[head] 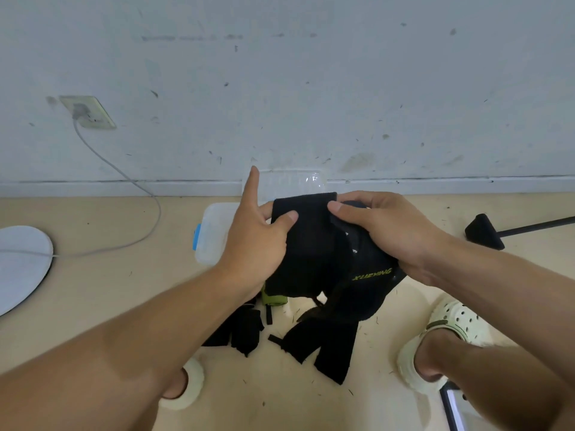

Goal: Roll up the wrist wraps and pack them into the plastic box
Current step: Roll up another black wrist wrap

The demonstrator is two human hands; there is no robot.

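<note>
The black wrist wrap (314,244) was held up in the air between both hands, above the floor (109,306) and in front of the plastic box (211,234); its top edge lay between the hands, and its long tail with green lettering hung down toward the floor. The left hand (258,241) pinched the wrap's left edge with thumb against fingers, the index finger sticking straight up. The right hand (382,225) gripped the right side, fingers curled over the cloth. This looked like the start of the rolling step, with no tight roll formed yet; the next move would call for turning the top edge over itself while keeping the hanging tail taut. More black wraps (245,331) lay loose on the floor below. The box sat mostly hidden behind the left hand, with a blue clasp (197,241) on its near side; what it held could not be told.
</note>
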